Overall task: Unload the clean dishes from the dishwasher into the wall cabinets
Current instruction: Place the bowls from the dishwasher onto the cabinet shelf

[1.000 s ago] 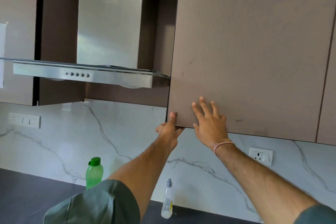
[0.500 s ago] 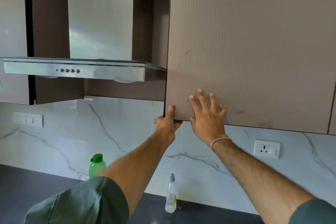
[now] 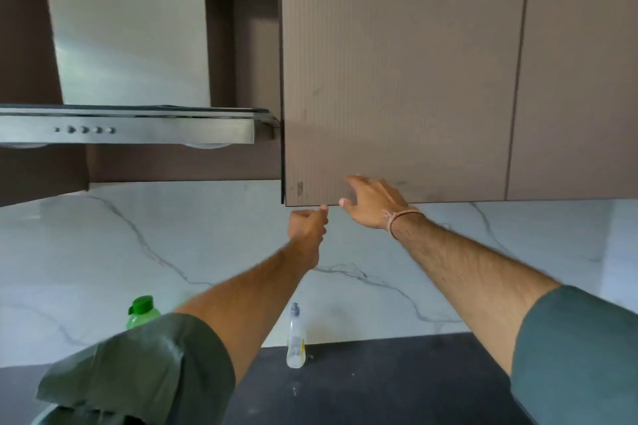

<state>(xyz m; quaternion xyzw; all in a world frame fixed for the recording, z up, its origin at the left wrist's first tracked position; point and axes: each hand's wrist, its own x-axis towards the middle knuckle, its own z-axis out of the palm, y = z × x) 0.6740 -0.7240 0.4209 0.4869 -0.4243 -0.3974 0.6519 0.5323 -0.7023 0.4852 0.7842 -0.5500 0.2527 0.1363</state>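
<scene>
At the far left a brushed-steel range hood (image 3: 127, 129) with a row of round buttons juts out from the wall. Below it, a green plastic bottle with a green flip cap (image 3: 142, 311) stands against the white marble-veined backsplash (image 3: 207, 235), partly hidden by the person's grey-green sleeve. The left hand (image 3: 307, 221) is raised just under the bottom edge of the taupe ribbed wall-cabinet door (image 3: 397, 79), its fingers curled in on themselves around nothing and the thumb tip up at that edge; whether it touches cannot be told. Beneath the left forearm, a clear squeeze bottle with a grey nozzle (image 3: 295, 338) stands upright on the dark stone countertop (image 3: 379, 386), close to the backsplash. The right hand (image 3: 373, 203) is beside the left but apart from it, fingers loosely spread against the lower face of the door, gripping nothing. A thin pinkish thread band (image 3: 402, 217) circles its wrist. Further right hangs a second, plain taupe cabinet door (image 3: 580, 79).
</scene>
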